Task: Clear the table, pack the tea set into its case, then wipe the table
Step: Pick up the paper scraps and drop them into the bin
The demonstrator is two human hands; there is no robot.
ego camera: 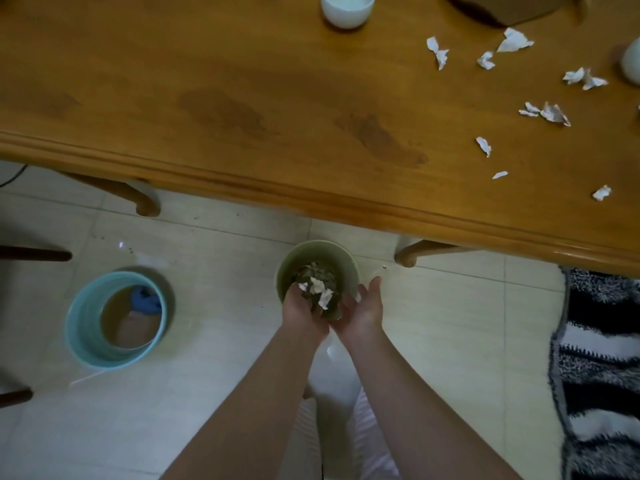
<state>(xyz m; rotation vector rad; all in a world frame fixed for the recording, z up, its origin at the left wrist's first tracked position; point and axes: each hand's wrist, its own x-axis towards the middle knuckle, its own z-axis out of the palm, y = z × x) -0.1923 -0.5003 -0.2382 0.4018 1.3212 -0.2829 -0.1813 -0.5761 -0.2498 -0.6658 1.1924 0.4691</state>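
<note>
Above green bin (318,244), left hand (300,311) seemingly cups paper scraps (320,289); right hand (364,308) spread, fingers straight.

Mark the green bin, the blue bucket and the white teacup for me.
green bin (317,252), head view, far inner wall.
blue bucket (82,325), head view, left wall.
white teacup (346,17), head view, near outer wall.

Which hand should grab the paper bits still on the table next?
The right hand, probably. Both hands are over the green bin now, but the paper scraps left on the table all lie toward its right side, so the left hand would have to cross over.
</note>
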